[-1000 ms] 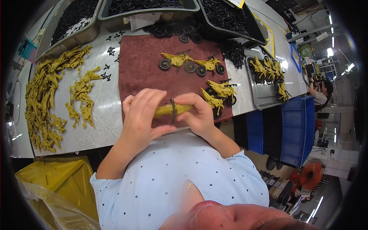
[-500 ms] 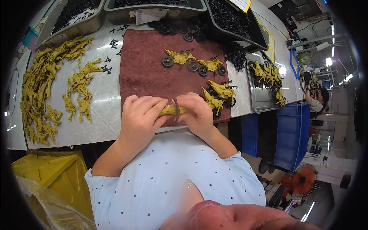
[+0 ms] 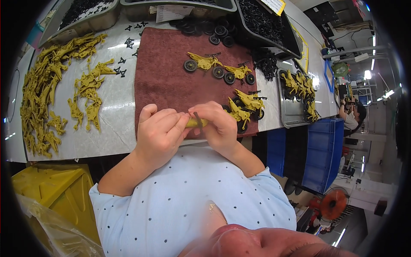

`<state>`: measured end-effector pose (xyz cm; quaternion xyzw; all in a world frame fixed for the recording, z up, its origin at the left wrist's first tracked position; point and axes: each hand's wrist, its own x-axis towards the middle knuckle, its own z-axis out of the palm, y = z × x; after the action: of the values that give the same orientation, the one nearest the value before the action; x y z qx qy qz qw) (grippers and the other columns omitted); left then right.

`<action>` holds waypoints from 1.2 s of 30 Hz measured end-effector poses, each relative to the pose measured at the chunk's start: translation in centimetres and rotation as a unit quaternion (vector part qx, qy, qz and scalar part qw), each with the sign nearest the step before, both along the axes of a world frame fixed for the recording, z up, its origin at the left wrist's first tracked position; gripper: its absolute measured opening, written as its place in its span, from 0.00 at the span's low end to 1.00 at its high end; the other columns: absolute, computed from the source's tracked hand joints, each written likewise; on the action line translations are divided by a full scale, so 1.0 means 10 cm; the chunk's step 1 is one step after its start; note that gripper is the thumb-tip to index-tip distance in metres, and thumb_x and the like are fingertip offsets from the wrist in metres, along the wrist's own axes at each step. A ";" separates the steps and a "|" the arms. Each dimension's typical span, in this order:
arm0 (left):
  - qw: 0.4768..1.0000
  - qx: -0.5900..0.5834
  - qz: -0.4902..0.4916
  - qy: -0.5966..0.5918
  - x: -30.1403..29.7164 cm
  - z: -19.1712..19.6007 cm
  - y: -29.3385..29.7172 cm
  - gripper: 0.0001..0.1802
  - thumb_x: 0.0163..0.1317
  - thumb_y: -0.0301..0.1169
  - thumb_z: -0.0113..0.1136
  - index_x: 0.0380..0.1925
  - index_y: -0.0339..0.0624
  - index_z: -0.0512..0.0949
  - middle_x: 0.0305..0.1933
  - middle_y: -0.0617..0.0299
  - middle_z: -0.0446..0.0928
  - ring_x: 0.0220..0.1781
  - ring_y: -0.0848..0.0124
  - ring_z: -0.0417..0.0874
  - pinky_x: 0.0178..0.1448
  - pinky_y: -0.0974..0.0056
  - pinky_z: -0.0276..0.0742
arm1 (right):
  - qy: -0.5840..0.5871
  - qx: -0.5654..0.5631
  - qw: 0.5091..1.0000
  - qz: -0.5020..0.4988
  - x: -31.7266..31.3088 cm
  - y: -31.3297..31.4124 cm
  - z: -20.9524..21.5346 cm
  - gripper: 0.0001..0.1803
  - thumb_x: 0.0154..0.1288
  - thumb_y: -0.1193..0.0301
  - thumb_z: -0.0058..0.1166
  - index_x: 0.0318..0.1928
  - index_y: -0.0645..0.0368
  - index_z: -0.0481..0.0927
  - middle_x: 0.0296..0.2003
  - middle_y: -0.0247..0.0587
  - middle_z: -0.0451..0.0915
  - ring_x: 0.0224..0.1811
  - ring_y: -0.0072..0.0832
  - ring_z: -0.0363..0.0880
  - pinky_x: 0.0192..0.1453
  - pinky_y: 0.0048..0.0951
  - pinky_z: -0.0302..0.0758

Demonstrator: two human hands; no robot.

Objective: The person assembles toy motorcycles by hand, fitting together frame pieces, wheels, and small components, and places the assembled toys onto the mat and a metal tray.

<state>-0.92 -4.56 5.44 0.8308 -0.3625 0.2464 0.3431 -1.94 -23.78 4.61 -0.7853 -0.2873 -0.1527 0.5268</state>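
Observation:
Close to my body, over the near edge of the maroon cloth (image 3: 158, 81), both hands hold one yellow toy motorcycle body (image 3: 192, 123). Its left end is closed inside my left hand (image 3: 159, 136). My right hand (image 3: 218, 125) pinches the other end, where a thin dark piece (image 3: 198, 121) stands crosswise; I cannot tell whether it is a wheel or a handlebar. Fingers hide most of the body. Just right of my right hand, yellow toy motorcycles (image 3: 250, 102) with black wheels stand on the cloth. Farther back are two more toy motorcycles (image 3: 204, 63).
Yellow toy bodies (image 3: 43, 90) are heaped at left, beside small black parts (image 3: 121, 72). Loose black wheels (image 3: 220, 31) lie at the cloth's far edge, near bins of black parts (image 3: 261, 21). A metal tray (image 3: 295, 115) at right holds toy motorcycles. Blue crates (image 3: 322, 154) stand beyond.
My fingers have shifted slightly around the yellow body, and less of it shows between my hands. The dark piece is tilted more. The view has moved a little; the toys on the cloth stay put.

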 end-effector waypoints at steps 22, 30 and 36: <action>0.973 -0.151 -0.041 0.171 0.01 -0.01 0.21 0.19 0.41 0.27 0.75 0.37 0.35 0.82 0.35 0.55 0.84 0.33 0.63 0.81 0.40 0.65 0.76 | 0.053 0.056 0.997 0.029 0.02 -0.14 -0.15 0.19 0.63 0.68 0.58 0.52 0.66 0.79 0.46 0.46 0.83 0.44 0.35 0.81 0.45 0.30 0.75; 0.937 -0.185 -0.062 0.290 0.03 -0.10 0.27 0.17 0.48 0.24 0.72 0.40 0.31 0.82 0.42 0.52 0.83 0.40 0.64 0.82 0.45 0.63 0.77 | 0.110 0.039 0.993 -0.004 0.02 -0.09 -0.10 0.19 0.64 0.65 0.58 0.51 0.66 0.80 0.45 0.46 0.83 0.45 0.36 0.81 0.49 0.31 0.74; 0.919 -0.248 -0.104 0.287 0.00 -0.18 0.29 0.18 0.57 0.31 0.66 0.45 0.31 0.81 0.48 0.50 0.82 0.49 0.60 0.83 0.55 0.61 0.77 | 0.128 0.105 0.986 0.019 0.00 -0.06 -0.07 0.22 0.64 0.63 0.58 0.52 0.67 0.79 0.47 0.47 0.83 0.49 0.34 0.80 0.53 0.31 0.73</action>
<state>-0.90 -1.70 3.60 0.7118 -0.2600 0.0424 0.6511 -1.90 -24.41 3.89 -0.7334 -0.2145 -0.0705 0.6412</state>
